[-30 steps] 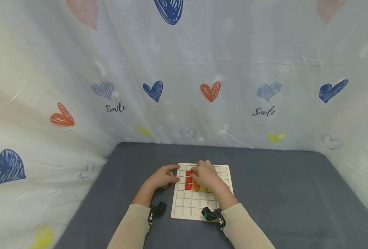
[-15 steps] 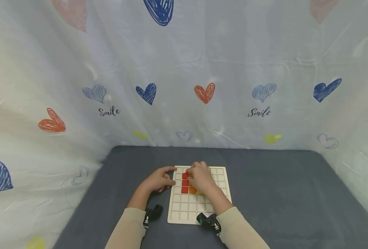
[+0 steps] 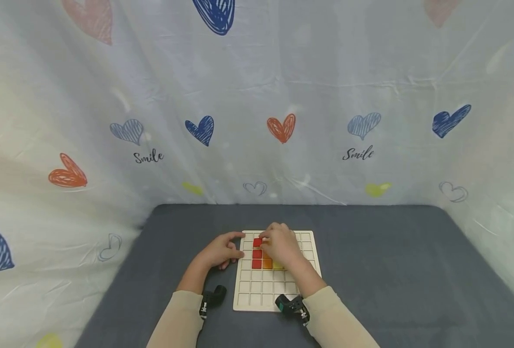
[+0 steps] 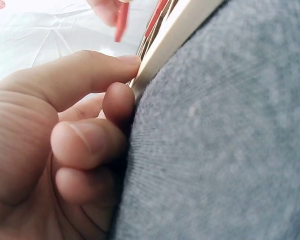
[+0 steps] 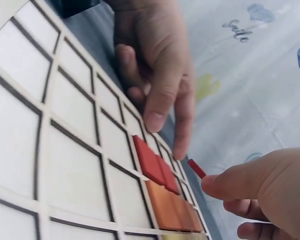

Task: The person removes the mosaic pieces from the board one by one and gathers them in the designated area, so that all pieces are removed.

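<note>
- pinching a red tile [image 5: 196, 168] by one end, the right hand [image 3: 280, 244] hangs over the board [image 3: 257, 287], its grip narrow; holding so little of the piece probably keeps the rest of it unobstructed.
- both wrist views show that tile raised apart from the board; from the head it appears at the far end of a short red column.
- the left hand [image 3: 218, 250] carries nothing: thumb and index finger are spread wide against the board's left edge, the other fingers folded in beside it. this looks like a steadying touch, to stop the board sliding on the grey tabletop [image 3: 370, 261].
- two red pieces [image 5: 147, 160] lie in neighbouring cells, one nearer, one farther; the raised ribs around the cells seem to be what keeps them square.
- orange pieces [image 3: 267, 264] sit just right of the red, and yellow [image 3: 277, 265] right of those, so colours run in bands; the right hand covers some, and i cannot tell how many there are.
- black wrist cameras [image 3: 215, 296] are worn at both cuffs, presumably there to face each hand's work.
</note>
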Tool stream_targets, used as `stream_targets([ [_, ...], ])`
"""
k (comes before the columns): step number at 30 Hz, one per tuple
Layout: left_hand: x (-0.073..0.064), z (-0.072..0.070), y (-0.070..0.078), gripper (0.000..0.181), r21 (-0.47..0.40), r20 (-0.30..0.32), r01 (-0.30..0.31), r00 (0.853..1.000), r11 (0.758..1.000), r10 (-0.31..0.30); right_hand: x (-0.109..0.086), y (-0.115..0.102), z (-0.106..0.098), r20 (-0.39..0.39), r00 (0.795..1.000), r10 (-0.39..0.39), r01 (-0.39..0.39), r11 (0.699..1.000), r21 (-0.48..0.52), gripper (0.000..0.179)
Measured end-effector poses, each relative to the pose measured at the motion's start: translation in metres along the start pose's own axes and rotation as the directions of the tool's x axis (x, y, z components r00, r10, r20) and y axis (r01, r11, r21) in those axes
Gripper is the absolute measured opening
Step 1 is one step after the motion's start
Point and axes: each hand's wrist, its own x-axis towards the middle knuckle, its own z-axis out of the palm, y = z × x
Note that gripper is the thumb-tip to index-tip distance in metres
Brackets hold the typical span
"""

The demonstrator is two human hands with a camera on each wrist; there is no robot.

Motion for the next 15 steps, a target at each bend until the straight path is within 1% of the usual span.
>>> stream_targets([
  [2, 0.000, 0.000, 0.000, 0.065, 0.002, 0.001, 0.005, 1.000, 1.000, -0.005, 0.000, 0.001, -0.006, 0.026, 0.999, 0.031, -0.033, 0.997, 0.064, 0.019],
  [6, 0.000, 0.000, -0.001, 0.064, 0.008, 0.000, 0.010, 1.000, 1.000, -0.010, -0.002, 0.002, -0.020, 0.058, 0.995, 0.080, -0.089, 0.979, 0.182, 0.021],
  [9, 0.001, 0.000, -0.002, 0.064, 0.018, -0.005, 0.001, 1.000, 1.000, -0.001, -0.002, 0.004, -0.028, 0.048, 0.996, 0.079, -0.089, 0.967, 0.240, 0.021],
  [12, 0.000, 0.000, -0.002, 0.063, 0.020, -0.004, -0.006, 1.000, 1.000, 0.006, -0.004, 0.009, -0.035, 0.035, 0.997, 0.072, -0.079, 0.958, 0.276, 0.022],
  [15, 0.000, -0.001, -0.002, 0.063, 0.019, 0.005, -0.021, 1.000, 1.000, 0.021, -0.006, 0.013, -0.044, 0.033, 0.997, 0.071, -0.078, 0.941, 0.329, 0.022],
])
